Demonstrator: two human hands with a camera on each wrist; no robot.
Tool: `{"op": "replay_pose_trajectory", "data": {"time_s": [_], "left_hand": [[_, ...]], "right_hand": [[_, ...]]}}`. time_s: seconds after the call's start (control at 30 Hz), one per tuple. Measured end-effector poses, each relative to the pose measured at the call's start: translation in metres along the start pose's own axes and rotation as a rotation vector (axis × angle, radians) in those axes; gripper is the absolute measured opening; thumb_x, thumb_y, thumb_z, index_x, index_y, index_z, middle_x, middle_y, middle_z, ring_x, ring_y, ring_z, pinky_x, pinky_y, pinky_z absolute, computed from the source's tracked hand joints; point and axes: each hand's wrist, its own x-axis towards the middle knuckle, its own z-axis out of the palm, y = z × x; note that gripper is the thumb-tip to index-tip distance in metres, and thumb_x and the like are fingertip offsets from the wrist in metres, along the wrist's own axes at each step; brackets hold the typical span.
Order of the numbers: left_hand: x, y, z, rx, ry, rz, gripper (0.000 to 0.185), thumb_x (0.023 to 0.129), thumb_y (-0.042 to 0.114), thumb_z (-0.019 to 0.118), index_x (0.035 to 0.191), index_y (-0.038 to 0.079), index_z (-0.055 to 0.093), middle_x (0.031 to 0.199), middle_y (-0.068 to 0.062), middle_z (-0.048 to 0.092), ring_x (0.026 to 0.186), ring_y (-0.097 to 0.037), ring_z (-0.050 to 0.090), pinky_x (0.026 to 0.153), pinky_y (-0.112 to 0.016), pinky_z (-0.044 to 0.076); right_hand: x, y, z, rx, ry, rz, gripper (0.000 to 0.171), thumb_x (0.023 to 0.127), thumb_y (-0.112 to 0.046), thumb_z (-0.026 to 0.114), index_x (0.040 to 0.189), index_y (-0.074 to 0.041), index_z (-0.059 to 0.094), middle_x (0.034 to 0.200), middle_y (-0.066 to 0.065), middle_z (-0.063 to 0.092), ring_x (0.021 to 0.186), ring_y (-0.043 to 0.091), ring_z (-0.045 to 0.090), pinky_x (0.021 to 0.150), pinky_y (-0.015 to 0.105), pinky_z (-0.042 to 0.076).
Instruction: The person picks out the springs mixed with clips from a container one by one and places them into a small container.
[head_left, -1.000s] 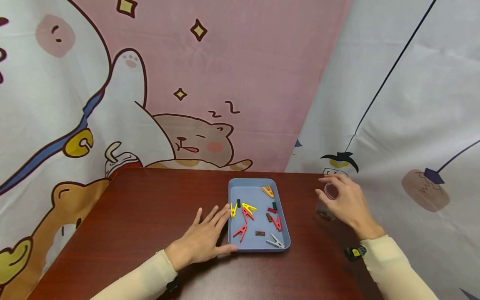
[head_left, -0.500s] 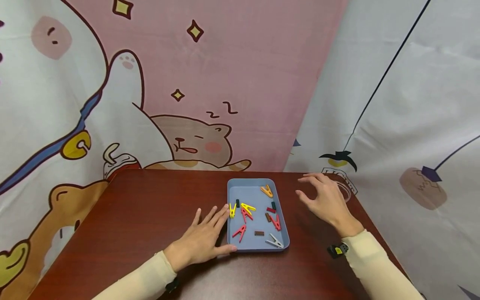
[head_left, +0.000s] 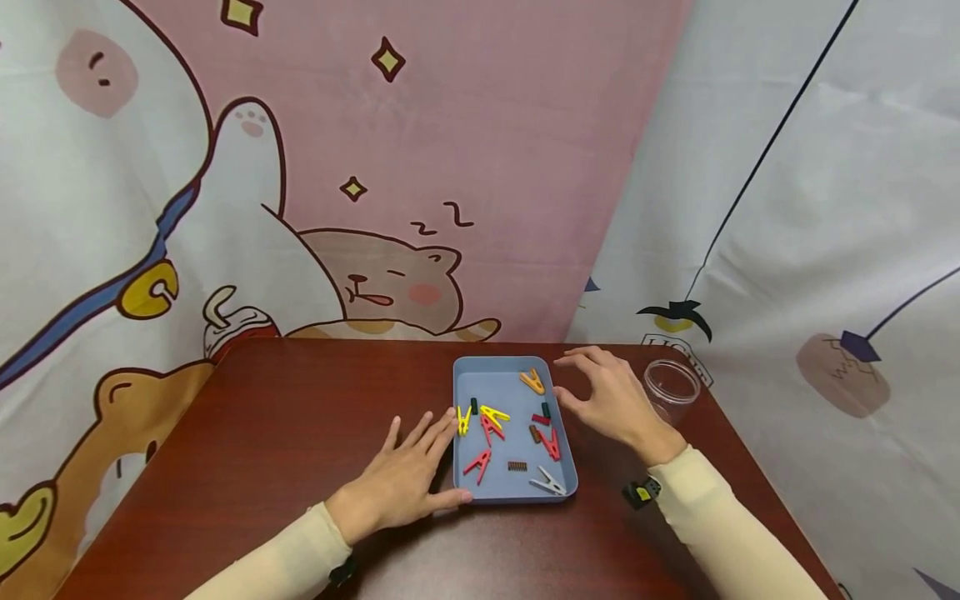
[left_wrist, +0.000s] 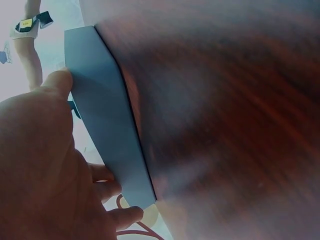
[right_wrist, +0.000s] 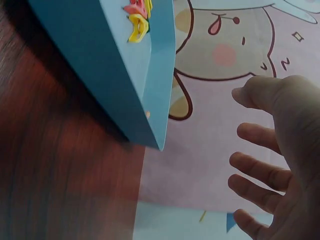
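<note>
A blue-grey tray (head_left: 501,392) lies on the table, holding several clothespins: an orange clothespin (head_left: 532,382), yellow clothespins (head_left: 493,417), red clothespins (head_left: 551,445) and a pale grey clothespin (head_left: 548,482). Among them are small dark green pieces (head_left: 545,410), a dark red piece (head_left: 540,419) and a brown ridged piece (head_left: 517,467). My left hand (head_left: 408,475) rests against the tray's left side, fingers spread; in the left wrist view its thumb and fingertips touch the rim. Above the tray's right edge hovers my right hand (head_left: 611,400), fingers loosely bent and holding nothing.
A clear jar (head_left: 670,375) stands near the table's right edge, partly behind my right forearm. The dark red-brown table (head_left: 330,400) meets a cartoon-printed cloth (head_left: 525,167) at its back and right sides.
My right hand has moved left, away from the clear jar and over to the tray's right edge. The left hand stays at the tray's left side.
</note>
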Motion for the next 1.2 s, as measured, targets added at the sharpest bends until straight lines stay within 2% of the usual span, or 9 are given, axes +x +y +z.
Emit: {"op": "replay_pose_trajectory", "data": {"time_s": [0.37, 0.67, 0.97, 1.2], "left_hand": [[0.001, 0.0, -0.002, -0.001, 0.0, -0.001, 0.112, 0.107, 0.083, 0.062, 0.188, 0.014, 0.025, 0.198, -0.006, 0.02, 0.181, -0.048, 0.027, 0.14, -0.084, 0.019], [0.002, 0.0, -0.001, -0.001, -0.01, 0.002, 0.112, 0.107, 0.083, 0.063, 0.187, 0.013, 0.027, 0.198, -0.006, 0.02, 0.181, -0.048, 0.027, 0.141, -0.083, 0.019], [0.003, -0.001, -0.002, -0.003, -0.019, 0.011, 0.113, 0.107, 0.083, 0.062, 0.186, 0.011, 0.028, 0.198, -0.009, 0.021, 0.18, -0.049, 0.028, 0.141, -0.083, 0.018], [0.003, 0.002, -0.004, 0.004, -0.032, 0.016, 0.113, 0.107, 0.082, 0.063, 0.186, 0.009, 0.027, 0.198, -0.009, 0.021, 0.181, -0.048, 0.028, 0.141, -0.083, 0.017]], "right_hand": [[0.016, -0.028, 0.014, -0.062, -0.07, -0.102, 0.05, 0.098, -0.041, 0.094, 0.141, -0.017, 0.083, 0.148, 0.011, 0.076, 0.141, 0.04, 0.072, 0.118, 0.071, 0.055], [0.028, -0.051, 0.028, -0.081, -0.154, -0.147, 0.052, 0.098, -0.045, 0.095, 0.142, -0.02, 0.083, 0.149, 0.01, 0.077, 0.138, 0.035, 0.074, 0.114, 0.069, 0.058], [0.041, -0.073, 0.045, -0.088, -0.259, -0.129, 0.054, 0.1, -0.047, 0.093, 0.146, -0.02, 0.082, 0.151, 0.009, 0.075, 0.142, 0.035, 0.072, 0.119, 0.07, 0.056], [0.049, -0.081, 0.064, -0.067, -0.349, -0.103, 0.055, 0.1, -0.043, 0.092, 0.148, -0.019, 0.081, 0.152, 0.011, 0.075, 0.141, 0.036, 0.072, 0.117, 0.071, 0.057]]}}
